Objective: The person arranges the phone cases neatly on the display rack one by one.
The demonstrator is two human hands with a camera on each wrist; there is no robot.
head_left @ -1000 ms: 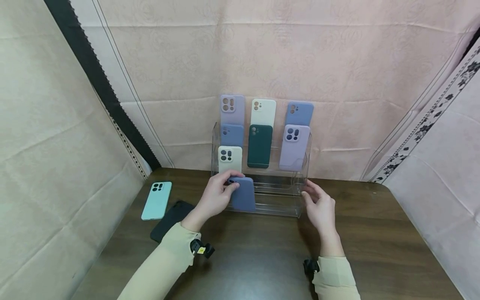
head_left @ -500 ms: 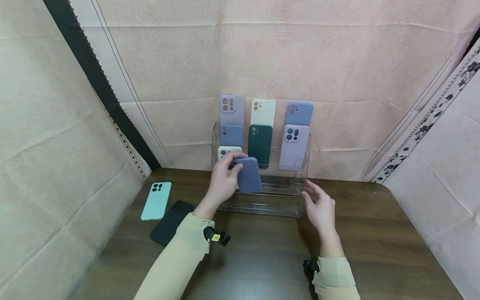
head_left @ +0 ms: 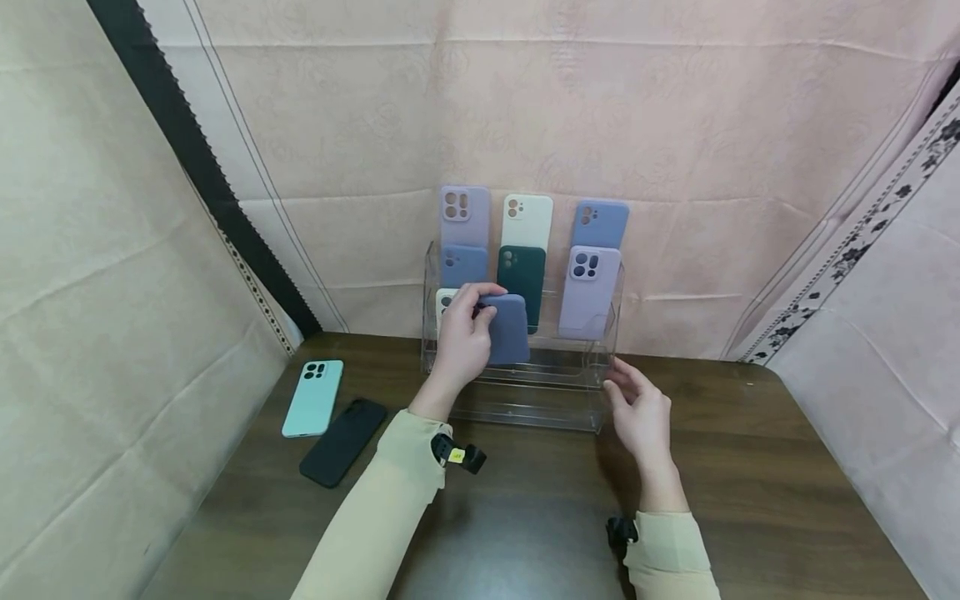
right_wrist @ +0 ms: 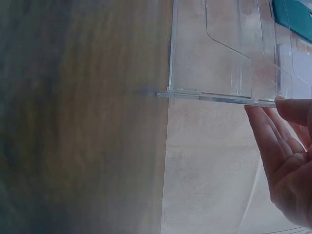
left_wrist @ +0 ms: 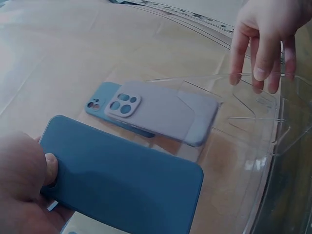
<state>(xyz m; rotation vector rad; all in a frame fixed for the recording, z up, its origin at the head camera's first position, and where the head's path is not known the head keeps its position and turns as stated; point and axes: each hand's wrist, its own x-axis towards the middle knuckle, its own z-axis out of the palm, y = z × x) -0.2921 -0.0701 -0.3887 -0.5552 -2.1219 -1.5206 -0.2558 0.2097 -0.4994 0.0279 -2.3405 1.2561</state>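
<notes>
My left hand (head_left: 463, 337) pinches a blue phone case (head_left: 510, 332) by its upper left edge, near the camera cutout. The case is held upright in front of the clear stepped display stand (head_left: 525, 414), overlapping the lower part of a dark green case (head_left: 522, 275). Behind my fingers, a white case (head_left: 442, 302) on the left is mostly hidden. In the left wrist view, the blue case's broad plain face is visible beside a lavender case (left_wrist: 165, 112). My right hand (head_left: 641, 412) holds the stand's right side panel (right_wrist: 214, 98) between thumb and fingers.
At the back of the stand are a lavender case (head_left: 465, 215), a white case (head_left: 527, 221) and a blue case (head_left: 600, 223). A mint case (head_left: 313, 400) and a black case (head_left: 343, 442) lie on the brown table (head_left: 540, 517) at left. Cloth walls surround it.
My left hand has carried the blue case upward and right, from the stand's front left to before the green case. The right hand stays at the stand's side.
</notes>
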